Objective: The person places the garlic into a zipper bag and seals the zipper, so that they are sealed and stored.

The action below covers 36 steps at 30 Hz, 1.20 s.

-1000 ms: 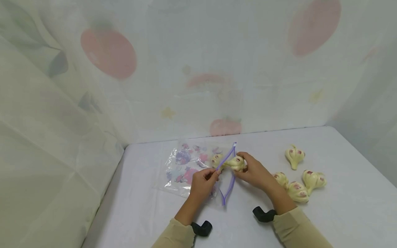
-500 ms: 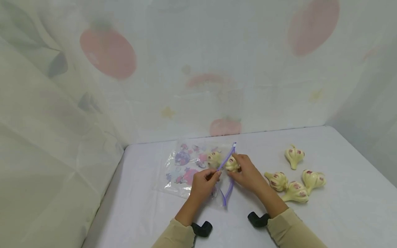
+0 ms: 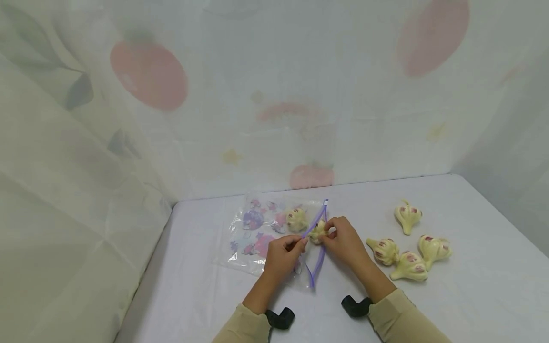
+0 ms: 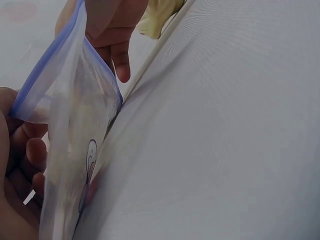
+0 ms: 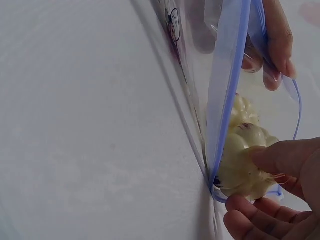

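Note:
A clear zip bag [image 3: 240,240] with pink and purple prints lies flat, its purple zip edge [image 3: 319,264] facing right and parted. My left hand [image 3: 280,255] pinches the upper lip of that edge between thumb and fingers. At the mouth, my right hand [image 3: 344,243] holds a cream garlic bulb [image 5: 240,162] with purple streaks. In the right wrist view the thumb presses on the bulb and the fingers curl beneath, with the bulb partly past the zip edge. Another garlic bulb [image 3: 296,220] shows through the plastic, deeper inside.
Several more bulbs lie on the white table [image 3: 193,295] to the right: a lone garlic bulb [image 3: 408,217] farther back and a cluster with a middle bulb [image 3: 410,267] near my right forearm. Behind the table hangs a pale printed curtain [image 3: 364,119].
My right hand has moved left, carrying the garlic bulb into the bag's mouth. The bulb inside has shifted slightly left. My left hand keeps its pinch on the edge.

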Tool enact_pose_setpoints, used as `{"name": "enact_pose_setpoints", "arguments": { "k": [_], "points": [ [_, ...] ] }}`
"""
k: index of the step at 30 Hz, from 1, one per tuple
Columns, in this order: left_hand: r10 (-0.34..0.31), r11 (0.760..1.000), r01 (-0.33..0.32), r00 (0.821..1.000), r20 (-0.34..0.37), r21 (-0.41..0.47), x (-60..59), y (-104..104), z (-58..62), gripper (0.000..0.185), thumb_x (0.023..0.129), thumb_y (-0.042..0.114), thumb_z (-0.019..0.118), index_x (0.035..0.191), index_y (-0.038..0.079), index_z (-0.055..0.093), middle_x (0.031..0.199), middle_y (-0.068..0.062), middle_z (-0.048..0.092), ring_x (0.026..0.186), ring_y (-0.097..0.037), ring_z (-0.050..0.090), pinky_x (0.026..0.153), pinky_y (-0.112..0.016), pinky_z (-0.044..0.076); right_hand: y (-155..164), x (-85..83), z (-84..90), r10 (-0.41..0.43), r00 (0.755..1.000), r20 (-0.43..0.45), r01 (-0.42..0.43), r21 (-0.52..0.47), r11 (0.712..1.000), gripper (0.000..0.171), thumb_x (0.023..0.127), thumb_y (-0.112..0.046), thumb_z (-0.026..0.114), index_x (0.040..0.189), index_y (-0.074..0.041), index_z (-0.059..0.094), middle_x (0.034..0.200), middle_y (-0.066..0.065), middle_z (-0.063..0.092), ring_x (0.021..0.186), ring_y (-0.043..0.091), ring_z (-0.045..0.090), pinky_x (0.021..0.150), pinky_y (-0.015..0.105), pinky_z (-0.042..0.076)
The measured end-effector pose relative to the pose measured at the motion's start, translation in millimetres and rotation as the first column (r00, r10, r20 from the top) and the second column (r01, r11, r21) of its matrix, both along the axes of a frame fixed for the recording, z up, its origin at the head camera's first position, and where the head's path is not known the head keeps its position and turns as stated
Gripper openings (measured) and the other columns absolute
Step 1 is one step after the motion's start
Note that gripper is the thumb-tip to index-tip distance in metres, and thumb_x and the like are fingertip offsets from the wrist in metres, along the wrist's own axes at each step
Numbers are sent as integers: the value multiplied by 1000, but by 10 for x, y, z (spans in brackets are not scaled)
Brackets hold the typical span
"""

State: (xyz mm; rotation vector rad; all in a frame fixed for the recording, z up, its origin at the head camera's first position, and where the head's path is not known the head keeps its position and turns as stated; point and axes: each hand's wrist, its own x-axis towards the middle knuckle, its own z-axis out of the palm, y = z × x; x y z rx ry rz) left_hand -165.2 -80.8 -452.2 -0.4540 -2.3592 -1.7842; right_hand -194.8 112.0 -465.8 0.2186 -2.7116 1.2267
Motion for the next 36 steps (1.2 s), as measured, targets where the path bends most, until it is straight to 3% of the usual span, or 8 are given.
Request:
{"name": "enact_pose_setpoints", "arguments": {
  "k": [5,11,20,25,31,36],
  "points": [
    [-5,1000,5,1000,-11,-6,6,3,15,17,92,10,68,89,-6,74,71,-13,70,54,1,50,50,-16,42,-5,-4,-12,34,999,-42,-35,-34,999,19,81,-9,79,92,-6,64,97,11,58,84,23,68,74,32,56],
    [-18,1000,18,1000,-4,0,15,3,30,19,93,10,68,88,-7,73,72,-17,70,52,1,49,48,-16,41,-11,-19,-70,172,979,-106,-177,-47,983,30,81,-1,77,109,-1,66,108,13,64,92,30,68,78,36,58],
    [-20,1000,21,1000,-10,5,5,4,20,17,92,9,68,87,-7,73,71,-16,69,51,1,48,47,-16,41,12,-14,-55,227,974,-25,-227,12,974,44,85,-7,75,127,-2,61,126,16,63,102,31,67,85,40,57],
    [-11,1000,11,1000,11,2,9,3,22,16,93,9,68,89,-6,73,72,-15,70,52,0,49,47,-16,41,120,29,106,222,975,19,-223,84,971,45,88,-16,73,129,-4,60,130,15,62,111,35,63,91,47,53],
    [6,1000,-6,999,34,2,9,5,2,18,92,11,68,92,-6,74,73,-15,70,54,0,50,48,-16,42,413,74,436,250,961,116,-268,179,947,52,89,-25,73,135,-8,58,137,17,58,130,42,48,106,58,38],
    [14,1000,-14,1000,14,5,-1,1,-24,17,92,10,68,90,-6,74,72,-13,70,54,-1,50,48,-16,41,747,119,639,231,952,200,-274,225,935,65,83,-31,77,140,-11,53,136,19,57,129,42,48,103,59,40]
  ]
}}
